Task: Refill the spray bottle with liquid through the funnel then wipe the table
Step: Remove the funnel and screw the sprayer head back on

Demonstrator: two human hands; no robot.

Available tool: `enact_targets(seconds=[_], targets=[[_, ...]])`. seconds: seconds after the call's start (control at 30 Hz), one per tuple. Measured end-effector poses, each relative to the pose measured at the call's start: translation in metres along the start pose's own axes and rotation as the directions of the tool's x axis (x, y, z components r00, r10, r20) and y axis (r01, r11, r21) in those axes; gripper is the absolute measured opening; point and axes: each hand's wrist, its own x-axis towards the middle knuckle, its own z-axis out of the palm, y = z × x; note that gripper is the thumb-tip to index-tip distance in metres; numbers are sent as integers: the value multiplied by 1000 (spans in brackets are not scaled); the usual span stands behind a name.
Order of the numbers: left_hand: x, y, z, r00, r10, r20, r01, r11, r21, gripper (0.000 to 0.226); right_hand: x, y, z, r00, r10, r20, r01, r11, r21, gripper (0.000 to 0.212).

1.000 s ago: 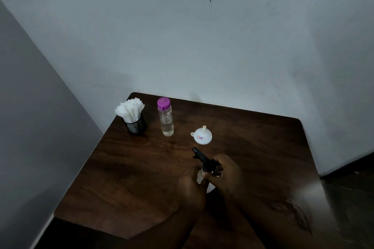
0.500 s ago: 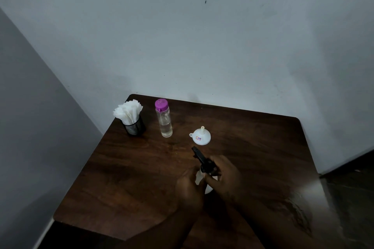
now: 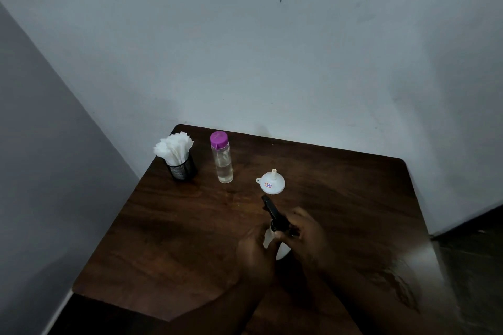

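Note:
A small white spray bottle (image 3: 280, 250) with a black trigger head (image 3: 273, 212) stands near the middle of the dark wooden table (image 3: 177, 239). My left hand (image 3: 254, 253) wraps its white body from the left. My right hand (image 3: 306, 234) grips the black head at its collar. Most of the bottle is hidden by my fingers. A white funnel (image 3: 271, 182) lies upside down, spout up, just beyond the nozzle. Further left stands a clear bottle of liquid (image 3: 221, 160) with a purple cap.
A black mesh holder with white paper napkins (image 3: 178, 156) stands at the table's far left corner. Pale walls close the back and left sides. The table's right edge borders a dark floor (image 3: 476, 253). A glossy reflection lies on the table's right part.
The hands stay on the spray bottle. My right hand's fingers have shifted slightly around the black head. The view has tilted a little.

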Motion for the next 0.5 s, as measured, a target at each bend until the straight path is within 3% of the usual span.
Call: enact_targets(seconds=[0.27,0.5], targets=[[-2,1,-4,1000,30,4,-30,999,14,34,-9,-11,9,987,63,-148,-57,997,43,14],[0,-3,-4,998,69,14,-69,998,-2,41,1,-6,-9,998,-11,56,9,1000,26,14]])
